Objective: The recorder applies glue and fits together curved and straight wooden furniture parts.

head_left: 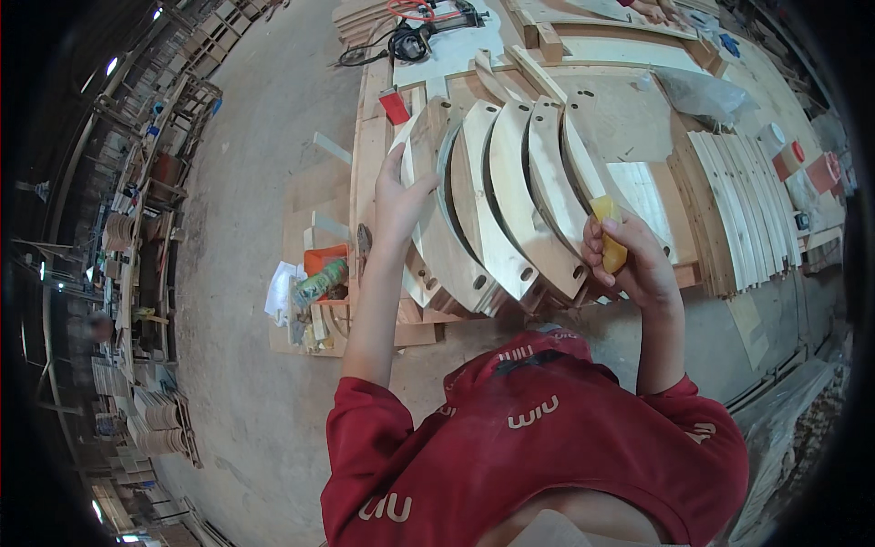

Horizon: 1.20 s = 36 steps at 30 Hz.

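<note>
Several curved wooden pieces [512,150] with dark oval holes near their ends lie side by side on the workbench in front of me. My left hand [401,199] grips the outer edge of the leftmost curved wooden piece [425,137], thumb over its top face and fingers along its side. At the right end of the row, my right hand [636,258] is closed around a yellow block [609,235], which sticks out above and below the fingers. It is held by the rightmost piece; whether it touches the wood I cannot tell.
A red block [394,107] sits behind the row. Farther back lies a power tool with a black cable [410,41]. Stacked pale wooden slats [743,210] stand at right, near red-and-white containers [825,171]. An orange crate [326,260] holds a green bottle [321,283]. Another person's hands [656,11] show far back.
</note>
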Each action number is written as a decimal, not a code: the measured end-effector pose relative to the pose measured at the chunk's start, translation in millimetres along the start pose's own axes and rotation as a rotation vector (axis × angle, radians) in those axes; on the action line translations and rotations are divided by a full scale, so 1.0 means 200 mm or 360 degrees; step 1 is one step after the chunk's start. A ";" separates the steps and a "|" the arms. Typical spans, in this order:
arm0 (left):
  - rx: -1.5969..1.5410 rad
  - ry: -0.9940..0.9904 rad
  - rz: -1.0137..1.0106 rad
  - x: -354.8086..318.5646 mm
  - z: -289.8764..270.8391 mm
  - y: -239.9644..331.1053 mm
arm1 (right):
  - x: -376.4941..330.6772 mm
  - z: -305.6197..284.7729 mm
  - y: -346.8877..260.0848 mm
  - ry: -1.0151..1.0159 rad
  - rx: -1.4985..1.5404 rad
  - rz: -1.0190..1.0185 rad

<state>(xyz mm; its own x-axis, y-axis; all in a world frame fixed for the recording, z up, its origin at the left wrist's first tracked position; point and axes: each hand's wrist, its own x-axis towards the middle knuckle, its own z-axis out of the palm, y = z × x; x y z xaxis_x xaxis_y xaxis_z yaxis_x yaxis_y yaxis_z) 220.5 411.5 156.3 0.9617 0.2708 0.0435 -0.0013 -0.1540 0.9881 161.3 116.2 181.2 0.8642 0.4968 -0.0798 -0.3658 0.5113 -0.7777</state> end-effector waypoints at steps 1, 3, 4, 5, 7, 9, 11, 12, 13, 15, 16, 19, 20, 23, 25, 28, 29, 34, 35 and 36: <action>-0.0005 0.0001 0.0002 0.00 0.00 0.00 | -0.01 0.02 0.01 0.0023 0.0002 0.0001; -0.0013 -0.0005 0.0022 0.00 0.00 -0.02 | -0.04 0.04 0.03 0.0057 -0.0008 0.0014; -0.0009 -0.0006 0.0051 0.00 -0.01 -0.02 | -0.05 0.05 0.03 0.0030 0.0014 0.0014; -0.0027 -0.0001 0.0036 0.00 -0.01 -0.02 | -0.07 0.07 0.04 0.0008 0.0033 0.0013; 0.0019 0.0007 0.0051 0.01 -0.01 -0.02 | -0.11 0.10 0.06 0.0041 0.0026 0.0031; 0.0005 -0.0016 0.0070 0.02 -0.01 -0.04 | -0.16 0.12 0.08 0.0057 0.0048 -0.0017; -0.0014 -0.0051 0.0103 0.06 -0.02 -0.09 | -0.21 0.16 0.11 0.0097 0.0039 -0.0023; 0.0027 -0.0016 0.0155 0.09 -0.02 -0.13 | -0.24 0.18 0.12 0.0122 0.0066 -0.0022; 0.0067 0.0016 0.0210 0.09 -0.02 -0.13 | -0.26 0.19 0.14 0.0149 0.0093 -0.0027; 0.0042 -0.0007 0.0173 0.07 -0.02 -0.14 | -0.34 0.23 0.18 0.0208 0.0057 -0.0012; 0.0077 0.0046 0.0202 0.08 -0.02 -0.15 | -0.38 0.24 0.19 0.0240 0.0035 0.0003; 0.0047 0.0058 0.0195 0.09 -0.02 -0.15 | -0.49 0.22 0.26 0.0345 0.0108 0.0081; 0.0018 0.0024 0.0183 0.08 -0.01 -0.12 | -0.52 0.21 0.27 0.0394 0.0098 0.0082; 0.0052 0.0082 0.0191 0.08 -0.01 -0.14 | -0.57 0.19 0.27 0.0437 0.0115 0.0089; 0.0008 0.0026 0.0205 0.08 -0.01 -0.13 | -0.58 0.18 0.26 0.0436 0.0085 0.0094; 0.0048 -0.0011 0.0135 0.02 0.00 -0.05 | -0.60 0.12 0.21 0.0408 0.0079 0.0110; 0.0066 0.0010 0.0141 0.02 0.00 -0.06 | -0.60 0.09 0.20 0.0387 0.0094 0.0123; 0.0228 0.0033 0.0161 -0.01 0.00 -0.01 | -0.62 -0.14 0.06 0.0211 0.0161 0.0128; 0.0288 0.0063 0.0116 -0.02 0.01 0.02 | -0.63 -0.19 0.02 0.0196 0.0132 0.0122; 0.0377 0.0065 0.0175 -0.02 0.02 0.02 | -0.65 -0.24 -0.03 0.0175 0.0148 0.0127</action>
<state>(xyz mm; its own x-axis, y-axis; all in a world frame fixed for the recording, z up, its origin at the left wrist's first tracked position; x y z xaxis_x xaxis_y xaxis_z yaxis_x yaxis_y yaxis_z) 218.3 406.9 159.6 0.9474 0.2773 0.1596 -0.0366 -0.4015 0.9151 67.5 14.8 165.3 0.8619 0.4612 -0.2106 -0.4606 0.5387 -0.7055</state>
